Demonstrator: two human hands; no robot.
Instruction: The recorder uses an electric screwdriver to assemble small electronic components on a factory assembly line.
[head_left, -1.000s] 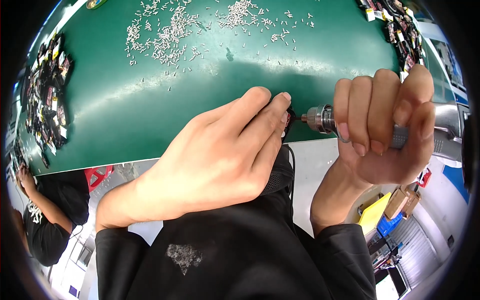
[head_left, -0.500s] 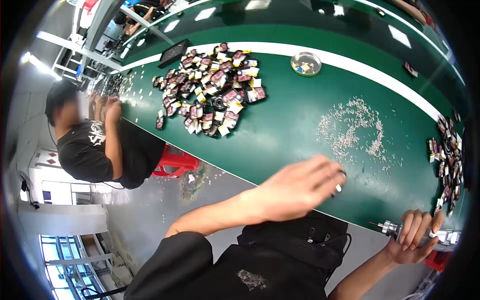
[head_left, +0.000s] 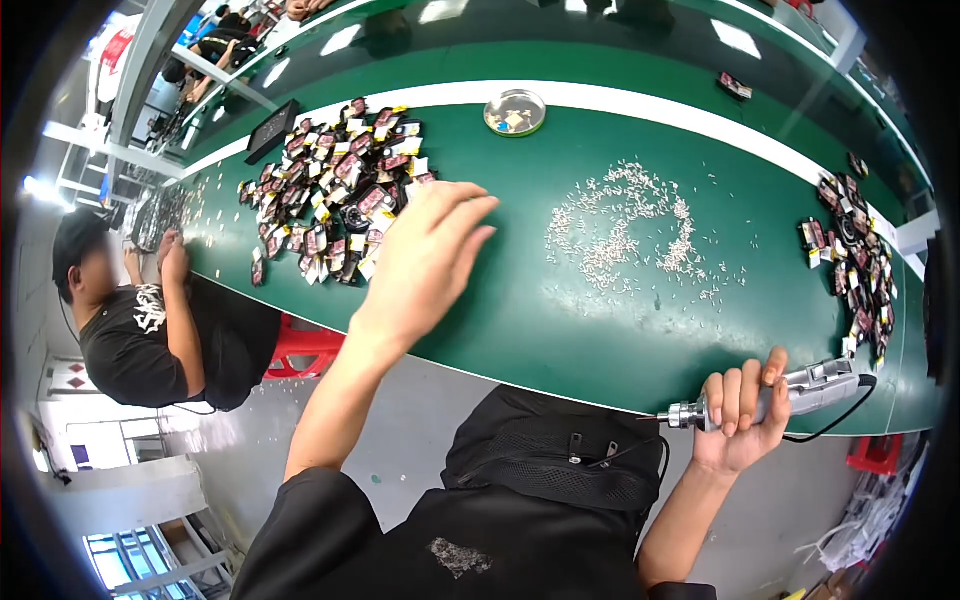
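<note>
My left hand [head_left: 425, 260] hovers over the green bench at the right edge of a heap of small black units with pink faces and white and yellow tags [head_left: 335, 185]. Its fingers are stretched out with gaps between them; nothing shows in them, though the palm side is hidden. At the bench's near edge, my right hand [head_left: 742, 408] is wrapped around a silver electric screwdriver [head_left: 822, 386], its thin bit [head_left: 648, 418] pointing left. Many tiny pale pieces like small screws [head_left: 620, 240] lie scattered on the bench between the hands.
A round shallow dish [head_left: 516, 113] with small bits stands toward the back, and a black tray [head_left: 272, 132] behind the heap. More black units [head_left: 858, 265] lie at the far right. A black cord [head_left: 850, 412] trails from the screwdriver. A person [head_left: 150, 320] works at the left.
My left hand has swung left and away from me, from the front edge to the heap; the small dark object at its fingertips no longer shows. The whole view has shifted.
</note>
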